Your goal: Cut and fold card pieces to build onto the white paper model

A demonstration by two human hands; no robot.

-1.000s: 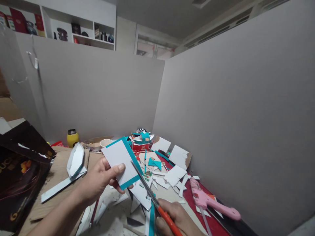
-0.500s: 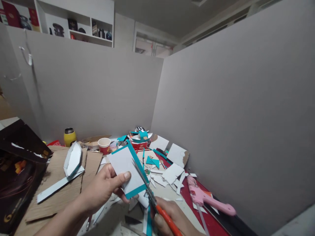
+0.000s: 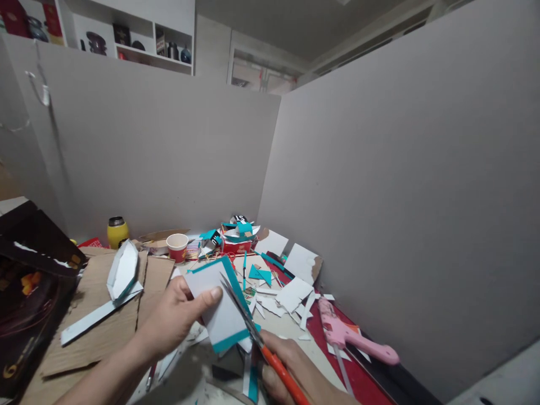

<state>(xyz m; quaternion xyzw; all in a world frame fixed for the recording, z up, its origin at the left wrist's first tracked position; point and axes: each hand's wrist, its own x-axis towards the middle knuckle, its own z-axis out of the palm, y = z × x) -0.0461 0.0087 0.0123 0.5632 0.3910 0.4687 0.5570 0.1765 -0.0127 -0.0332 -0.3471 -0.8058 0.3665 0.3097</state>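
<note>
My left hand [image 3: 181, 306] pinches a white card with teal borders [image 3: 211, 298], the thumb lying on its white face. Scissors with orange handles [image 3: 280, 371] are gripped in my right hand [image 3: 291, 360]. Their blades lie along the card's right side, near the teal strip, with the tips pointing up and away from me. Beneath the hands, a teal-and-white strip [image 3: 252, 379] lies on the table; part of it is hidden by my right hand.
To the right lies a pink glue gun [image 3: 350, 337] on a red surface, near several white scraps [image 3: 291, 295]. On the left, a folded white paper boat shape [image 3: 123, 273] rests on cardboard [image 3: 101, 332]. A paper cup [image 3: 177, 247] and yellow bottle [image 3: 117, 232] stand behind. Grey partitions [image 3: 169, 140] enclose the table.
The card has moved slightly down and tilted in my left hand. The scissors have shifted a little left with it, still along the card's right side.
</note>
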